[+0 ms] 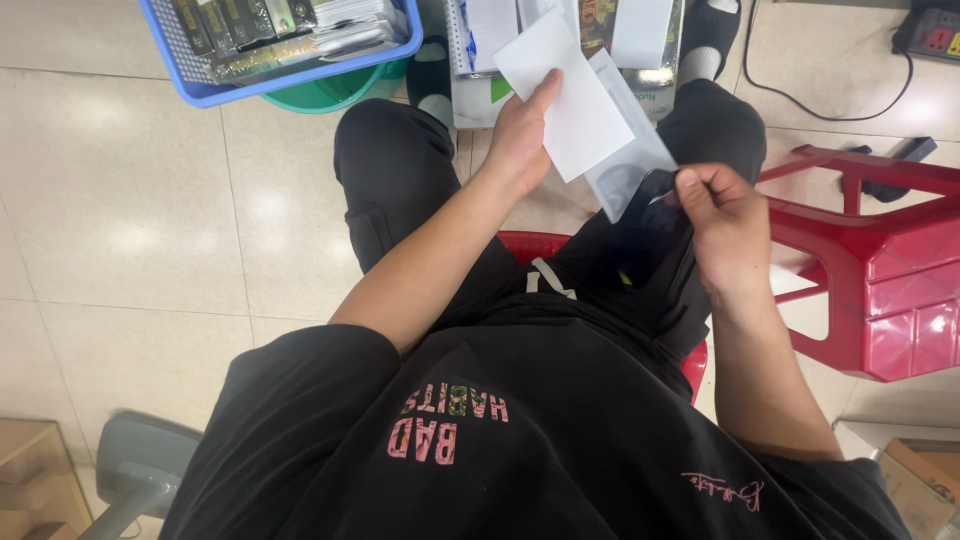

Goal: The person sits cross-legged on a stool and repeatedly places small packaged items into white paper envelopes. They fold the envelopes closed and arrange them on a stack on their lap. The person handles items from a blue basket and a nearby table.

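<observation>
Two bare hands raised over black-trousered knees, seen from above. Left hand [520, 135] closed on a white paper sheet [577, 95], thumb pressed along its left edge, sheet tilted and held up over the lap. Right hand [722, 222] pinching, fingers curled tight, the lower corner of a clear plastic sleeve [630, 160] (partly tucked behind the sheet, the two overlapping). Ahead on the tiled floor [130, 220], a blue basket [290, 75] of small packets; to the right, a red plastic stool [880, 290].
</observation>
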